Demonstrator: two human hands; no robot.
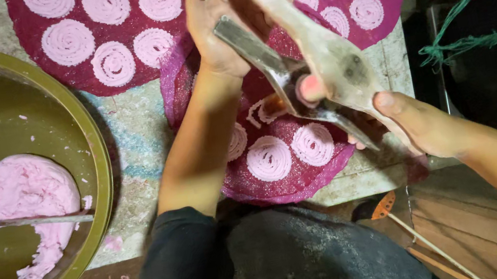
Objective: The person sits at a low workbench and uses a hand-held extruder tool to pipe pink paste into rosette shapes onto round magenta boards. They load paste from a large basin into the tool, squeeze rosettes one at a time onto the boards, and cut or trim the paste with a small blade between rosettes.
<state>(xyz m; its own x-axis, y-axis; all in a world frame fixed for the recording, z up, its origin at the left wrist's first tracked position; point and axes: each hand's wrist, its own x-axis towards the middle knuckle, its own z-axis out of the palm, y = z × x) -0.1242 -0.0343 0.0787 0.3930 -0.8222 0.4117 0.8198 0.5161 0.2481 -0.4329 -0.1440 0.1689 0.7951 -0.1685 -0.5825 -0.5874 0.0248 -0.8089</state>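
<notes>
My left hand (215, 19) grips the far ends of a wooden and metal hand press (316, 59). My right hand (419, 123) holds the near end of the same press. Pink dough shows in the press's barrel (310, 89). The press hovers over a round magenta mat (310, 179) that carries several pink dough spirals (269, 158). A fresh strand of dough (264, 111) lies curled right under the press.
Two more magenta mats (107, 35) with several spirals lie farther back. A large olive bowl (84, 134) at left holds pink dough (14, 201) and a metal utensil. Green cord (470, 42) and dark gear sit at right. A wooden board (483, 234) is below.
</notes>
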